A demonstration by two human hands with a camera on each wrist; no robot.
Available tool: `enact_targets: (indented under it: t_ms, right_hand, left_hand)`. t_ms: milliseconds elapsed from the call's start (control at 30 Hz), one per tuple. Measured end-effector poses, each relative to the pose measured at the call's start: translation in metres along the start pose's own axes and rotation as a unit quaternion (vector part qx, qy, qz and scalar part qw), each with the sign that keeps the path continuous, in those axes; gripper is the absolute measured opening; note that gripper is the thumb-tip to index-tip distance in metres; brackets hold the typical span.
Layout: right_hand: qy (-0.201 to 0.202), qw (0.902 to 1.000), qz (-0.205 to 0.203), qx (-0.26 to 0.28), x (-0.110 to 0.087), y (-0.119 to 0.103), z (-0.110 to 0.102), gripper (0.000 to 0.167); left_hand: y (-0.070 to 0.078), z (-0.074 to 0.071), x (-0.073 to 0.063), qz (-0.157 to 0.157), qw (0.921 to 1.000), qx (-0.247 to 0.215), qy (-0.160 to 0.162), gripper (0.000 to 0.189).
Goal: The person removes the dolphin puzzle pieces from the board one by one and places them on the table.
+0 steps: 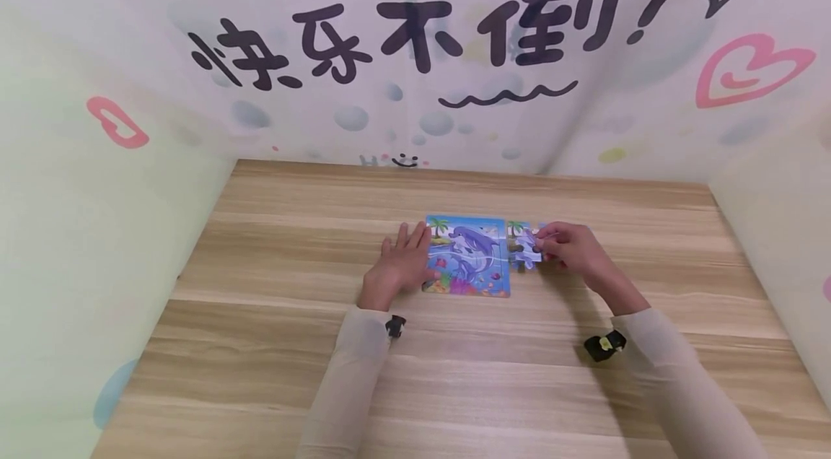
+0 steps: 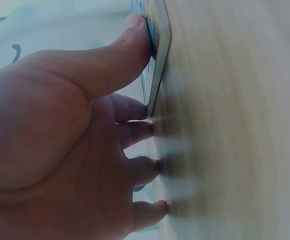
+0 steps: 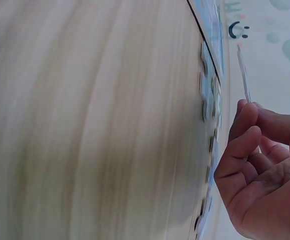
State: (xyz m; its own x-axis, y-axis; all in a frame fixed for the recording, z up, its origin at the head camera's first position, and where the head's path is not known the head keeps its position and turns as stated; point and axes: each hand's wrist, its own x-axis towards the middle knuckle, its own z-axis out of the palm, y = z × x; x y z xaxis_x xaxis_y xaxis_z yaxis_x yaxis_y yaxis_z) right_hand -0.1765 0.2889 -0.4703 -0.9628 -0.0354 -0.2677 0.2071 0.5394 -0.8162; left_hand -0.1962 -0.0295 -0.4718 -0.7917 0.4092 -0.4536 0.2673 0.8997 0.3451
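Note:
A square dolphin jigsaw puzzle board (image 1: pixel 469 273), blue with a palm tree and coral, lies on the table. My left hand (image 1: pixel 404 261) rests at its left edge; in the left wrist view the thumb (image 2: pixel 132 42) lies on the board's face and the straight fingers reach down at its edge and the table. Between thumb and fingertips my right hand (image 1: pixel 580 255) pinches a purple and white puzzle piece (image 1: pixel 528 248), seen edge-on and raised above the table in the right wrist view. Under and around that hand lie loose puzzle pieces (image 1: pixel 515 227), partly hidden by it.
The wood-grain table (image 1: pixel 454 372) stretches out around the puzzle. A printed white cloth (image 1: pixel 389 120) with black characters hangs behind its far edge, and pale walls (image 1: pixel 84 213) stand on both sides. Loose pieces lie directly right of the board.

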Motion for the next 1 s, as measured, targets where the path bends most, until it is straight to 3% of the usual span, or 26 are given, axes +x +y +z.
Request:
enact_targets:
  t_ms: [500,1000]
  right_hand:
    - [0.004,0.9993,0.036,-0.005,-0.008,0.03,-0.026,0.027]
    - [-0.032,0.997,0.054,-0.045,-0.012,0.037,-0.034,0.026]
  left_hand:
    - [0.0,-0.002,-0.001,0.003,0.9998,-0.017,-0.003,0.084]
    - [-0.001,-0.001,-0.002,0.006,0.9999,-0.011,-0.002,0.084]
